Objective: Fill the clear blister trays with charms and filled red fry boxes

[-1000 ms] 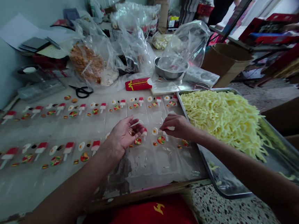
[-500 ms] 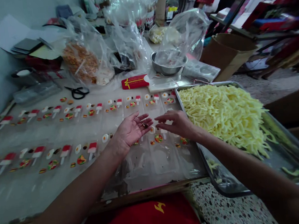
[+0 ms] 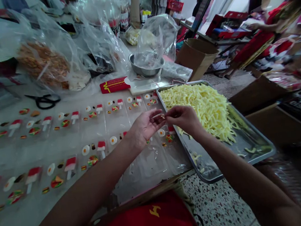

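My left hand point(image 3: 142, 127) is palm up over the table, its fingers stretched and slightly curled. My right hand point(image 3: 184, 120) is pinched at the left fingertips, on a tiny pale bit I cannot identify. Below lie rows of clear plastic packets point(image 3: 153, 162). On them sit small pieces: a fried-egg shape point(image 3: 85, 150), a red-and-white popsicle shape point(image 3: 101, 146), a round pizza-like shape point(image 3: 93, 160) and a burger shape point(image 3: 83, 167). My hands hide some packets. Right of them, a metal tray point(image 3: 264, 152) holds a heap of pale yellow, fry-like strips point(image 3: 197, 105).
Black scissors point(image 3: 45, 101) and a red printed card sleeve point(image 3: 114, 85) lie behind the rows. Beyond are a bag of orange-brown pieces point(image 3: 43, 64), a steel bowl point(image 3: 146, 70) and a cardboard box point(image 3: 198, 54). Another person point(image 3: 262, 38) is at the far right.
The view has swung right, bringing another person into sight. My right fingers have closed and come against the left fingertips. The dark bit seen on my left fingers no longer shows.
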Motion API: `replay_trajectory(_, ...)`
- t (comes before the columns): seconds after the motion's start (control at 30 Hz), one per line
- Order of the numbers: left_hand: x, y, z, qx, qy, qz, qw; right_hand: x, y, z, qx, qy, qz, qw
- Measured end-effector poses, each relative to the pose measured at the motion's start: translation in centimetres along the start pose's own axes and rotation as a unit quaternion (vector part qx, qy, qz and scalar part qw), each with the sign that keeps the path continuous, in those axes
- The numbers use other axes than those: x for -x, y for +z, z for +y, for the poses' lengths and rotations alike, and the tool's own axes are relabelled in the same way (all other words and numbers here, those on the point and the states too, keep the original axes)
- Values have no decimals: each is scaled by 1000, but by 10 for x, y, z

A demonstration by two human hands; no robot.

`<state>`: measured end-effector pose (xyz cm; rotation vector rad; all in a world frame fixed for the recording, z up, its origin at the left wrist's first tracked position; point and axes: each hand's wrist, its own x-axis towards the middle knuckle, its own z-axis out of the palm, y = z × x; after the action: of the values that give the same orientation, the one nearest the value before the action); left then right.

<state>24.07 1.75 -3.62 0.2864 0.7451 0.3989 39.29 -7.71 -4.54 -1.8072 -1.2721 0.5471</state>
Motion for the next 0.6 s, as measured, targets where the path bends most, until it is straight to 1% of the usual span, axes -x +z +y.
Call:
replay_trajectory(0.07, -3, -15, 5, -7, 1, 11, 1000, 10, -3, 14, 34, 51, -3, 998)
replay_trajectory(0.13, -2, -33, 16, -10, 23, 30, 999, 16, -2, 24, 126, 70, -24, 989)
replay_trajectory(0.2, 4, -49, 28, -8, 43, 55, 998, 20, 3, 28, 225, 52, -49, 972)
replay_trajectory(0.27, 15, -60, 38, -2, 48, 72, 996, 21, 10, 26, 306, 19, -68, 949)
replay_trajectory(0.37, 31, -72, 49, 16, 56, 85, 995, 20, 16, 26, 384, -17, -92, 919)
replay_trajectory(0.43, 38, -79, 56, 27, 75, 85, 993, 19, 18, 33, 382, -31, -93, 919)
replay_trajectory(0.53, 47, -90, 70, 26, 101, 88, 991, 18, 18, 48, 323, -52, -99, 940)
replay_trajectory(0.6, 53, -98, 78, 20, 107, 95, 989, 18, 16, 56, 280, -52, -101, 953)
